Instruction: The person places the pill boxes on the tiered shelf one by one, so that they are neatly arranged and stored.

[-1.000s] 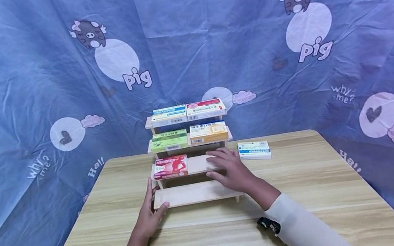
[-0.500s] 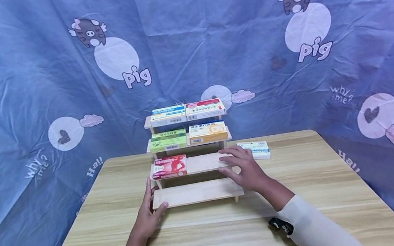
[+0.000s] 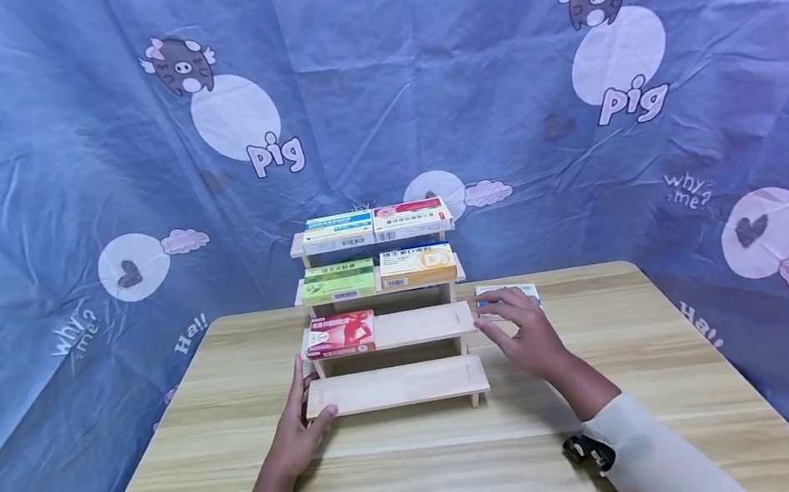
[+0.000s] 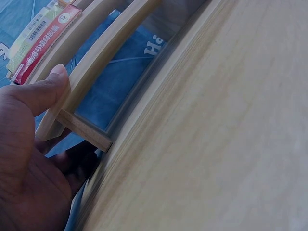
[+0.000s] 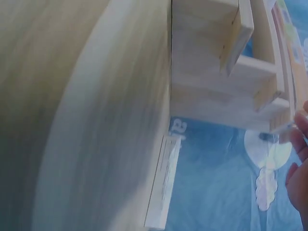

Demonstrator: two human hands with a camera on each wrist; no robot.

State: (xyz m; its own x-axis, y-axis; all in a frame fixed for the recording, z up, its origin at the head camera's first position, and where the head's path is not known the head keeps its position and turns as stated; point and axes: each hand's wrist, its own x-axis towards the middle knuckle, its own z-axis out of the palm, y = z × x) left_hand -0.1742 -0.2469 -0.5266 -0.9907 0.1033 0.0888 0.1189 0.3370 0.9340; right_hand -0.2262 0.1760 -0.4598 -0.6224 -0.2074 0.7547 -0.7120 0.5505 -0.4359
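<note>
A four-tier stepped wooden shelf [image 3: 399,386] stands mid-table. A red box [image 3: 340,333] lies on the left of its third tier, and boxes fill the two upper tiers. My left hand [image 3: 312,394] rests against the left end of the bottom tier, fingers straight along the side and thumb [image 4: 41,89] on the board's edge [image 4: 91,72]. My right hand [image 3: 509,319] reaches with spread fingers over a white and blue box [image 3: 514,290] on the table right of the shelf. Whether the fingertips touch it cannot be told. In the right wrist view this box [image 5: 163,187] shows edge-on beside the shelf [image 5: 216,77].
A green box [image 3: 337,282] and an orange box [image 3: 417,265] share the second tier; a blue-white box [image 3: 338,231] and a red-white box [image 3: 412,217] share the top. The wooden table [image 3: 427,477] is ringed by a blue printed cloth [image 3: 55,201].
My right hand has left the third tier and moved right, out over the white and blue box on the table. The left hand has stayed at the shelf's left end.
</note>
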